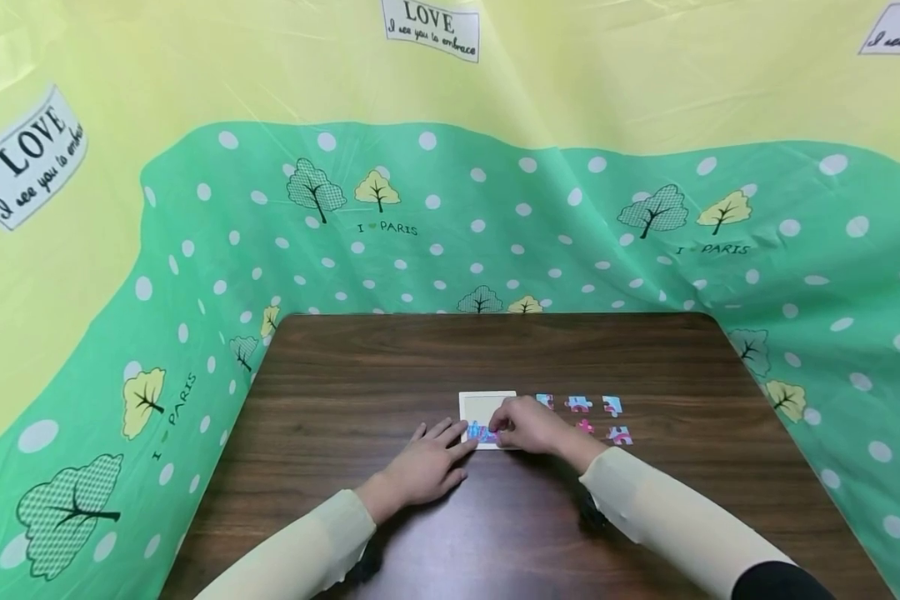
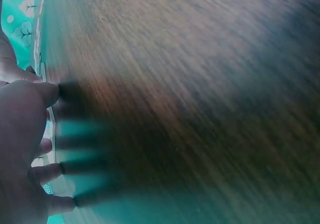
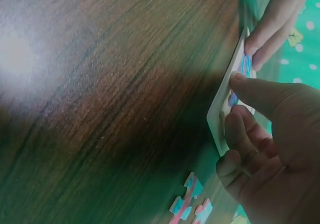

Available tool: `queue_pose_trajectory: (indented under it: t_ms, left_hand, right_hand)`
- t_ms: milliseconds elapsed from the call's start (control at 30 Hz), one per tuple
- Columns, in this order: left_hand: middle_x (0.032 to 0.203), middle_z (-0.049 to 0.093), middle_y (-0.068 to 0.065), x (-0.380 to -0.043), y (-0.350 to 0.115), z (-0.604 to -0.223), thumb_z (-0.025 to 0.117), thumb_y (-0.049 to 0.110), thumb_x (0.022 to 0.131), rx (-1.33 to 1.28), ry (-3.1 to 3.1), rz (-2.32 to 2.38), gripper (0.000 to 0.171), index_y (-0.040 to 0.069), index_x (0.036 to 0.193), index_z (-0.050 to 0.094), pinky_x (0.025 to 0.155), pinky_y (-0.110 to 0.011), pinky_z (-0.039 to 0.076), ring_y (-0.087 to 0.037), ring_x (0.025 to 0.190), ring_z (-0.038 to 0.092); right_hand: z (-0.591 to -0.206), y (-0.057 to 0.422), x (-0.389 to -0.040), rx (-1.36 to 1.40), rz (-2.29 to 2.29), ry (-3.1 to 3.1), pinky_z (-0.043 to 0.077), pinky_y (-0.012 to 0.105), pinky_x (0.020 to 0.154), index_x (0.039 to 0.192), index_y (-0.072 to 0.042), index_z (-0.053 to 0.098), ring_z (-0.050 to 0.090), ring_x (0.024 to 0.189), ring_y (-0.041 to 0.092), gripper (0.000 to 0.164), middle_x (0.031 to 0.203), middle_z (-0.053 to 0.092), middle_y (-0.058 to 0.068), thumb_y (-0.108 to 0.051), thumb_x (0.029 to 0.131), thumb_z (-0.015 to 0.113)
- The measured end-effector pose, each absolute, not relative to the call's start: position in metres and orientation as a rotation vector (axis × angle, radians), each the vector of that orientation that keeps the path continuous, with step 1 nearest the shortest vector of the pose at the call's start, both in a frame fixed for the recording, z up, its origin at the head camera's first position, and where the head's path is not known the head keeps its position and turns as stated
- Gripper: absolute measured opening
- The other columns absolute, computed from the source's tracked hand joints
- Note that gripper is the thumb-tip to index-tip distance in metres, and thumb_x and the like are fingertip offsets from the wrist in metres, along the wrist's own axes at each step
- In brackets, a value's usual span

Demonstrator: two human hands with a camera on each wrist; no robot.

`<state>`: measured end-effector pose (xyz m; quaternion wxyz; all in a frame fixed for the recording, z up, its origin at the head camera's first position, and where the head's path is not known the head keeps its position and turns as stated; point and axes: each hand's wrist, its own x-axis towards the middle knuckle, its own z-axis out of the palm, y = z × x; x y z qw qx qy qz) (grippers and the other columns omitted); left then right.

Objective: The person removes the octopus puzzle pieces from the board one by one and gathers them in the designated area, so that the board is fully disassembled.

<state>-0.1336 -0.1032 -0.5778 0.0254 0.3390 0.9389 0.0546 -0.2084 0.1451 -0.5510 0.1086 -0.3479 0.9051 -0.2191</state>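
A small white puzzle tray [image 1: 487, 394] lies on the brown table, with blue and purple jigsaw pieces [image 1: 478, 432] along its near edge. My left hand [image 1: 426, 468] rests with spread, straight fingers at the tray's left side, fingertips on the near left corner. Over the tray's right part, my right hand [image 1: 531, 425] pinches a purple puzzle piece [image 3: 232, 99] between thumb and curled fingers, low against the tray. Most of that piece is hidden by the fingers. In the right wrist view, the tray's pale rim [image 3: 215, 119] runs just under the thumb.
Several loose puzzle pieces lie in two rows right of the tray, among them a blue one [image 1: 579, 404], a pink one [image 1: 585, 426] and a pink-and-blue one [image 1: 620, 436]. A green and yellow printed cloth [image 1: 450, 208] hangs behind and beside the wooden table [image 1: 360, 358].
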Motion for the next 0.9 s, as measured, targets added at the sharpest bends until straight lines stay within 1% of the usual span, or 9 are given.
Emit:
queue_pose_trajectory:
  t_ms: [200,400,633,733,900]
  left_hand:
    - [0.163,0.041,-0.006,-0.1333,-0.1026,-0.5763,0.056,0.045,0.103,1.053,2.902,0.172,0.056,0.027,0.155,0.048,0.107,-0.067,0.042,-0.035,0.149,0.040]
    - [0.164,0.039,-0.005,-0.1325,-0.1019,-0.5755,0.056,0.044,0.103,1.038,2.891,0.183,0.056,0.028,0.156,0.047,0.109,-0.067,0.041,-0.035,0.150,0.039]
    - [0.164,0.039,-0.005,-0.1320,-0.1019,-0.5738,0.057,0.043,0.103,1.033,2.886,0.179,0.055,0.027,0.155,0.049,0.108,-0.067,0.042,-0.034,0.150,0.039]
    - [0.164,0.040,-0.005,-0.1324,-0.1010,-0.5718,0.057,0.043,0.102,1.036,2.881,0.165,0.055,0.027,0.154,0.049,0.108,-0.067,0.043,-0.034,0.150,0.039]
    - [0.164,0.040,-0.004,-0.1334,-0.1002,-0.5713,0.058,0.044,0.102,1.027,2.875,0.154,0.055,0.028,0.154,0.050,0.108,-0.066,0.043,-0.034,0.149,0.039]
  right_hand:
    - [-0.5517,0.1430,-0.2074,-0.956,-0.627,2.694,0.055,0.032,0.076,0.100,-0.012,0.078,0.062,0.081,0.008,0.017,0.086,0.070,-0.006,-0.013,0.083,0.082]
    - [-0.5503,0.1418,-0.2051,-0.925,-0.622,2.713,0.054,0.032,0.074,0.096,-0.012,0.077,0.061,0.079,0.008,0.016,0.085,0.068,-0.006,-0.015,0.082,0.084]
    - [-0.5484,0.1403,-0.2047,-0.906,-0.624,2.717,0.052,0.032,0.073,0.092,-0.013,0.073,0.058,0.077,0.009,0.018,0.085,0.065,-0.006,-0.013,0.079,0.086]
    - [-0.5475,0.1402,-0.2053,-0.898,-0.633,2.713,0.052,0.032,0.072,0.091,-0.013,0.072,0.057,0.076,0.009,0.019,0.084,0.066,-0.005,-0.012,0.078,0.085]
    - [-0.5460,0.1399,-0.2070,-0.898,-0.646,2.704,0.051,0.029,0.070,0.088,-0.014,0.069,0.056,0.072,0.007,0.012,0.079,0.064,-0.008,-0.011,0.082,0.079]
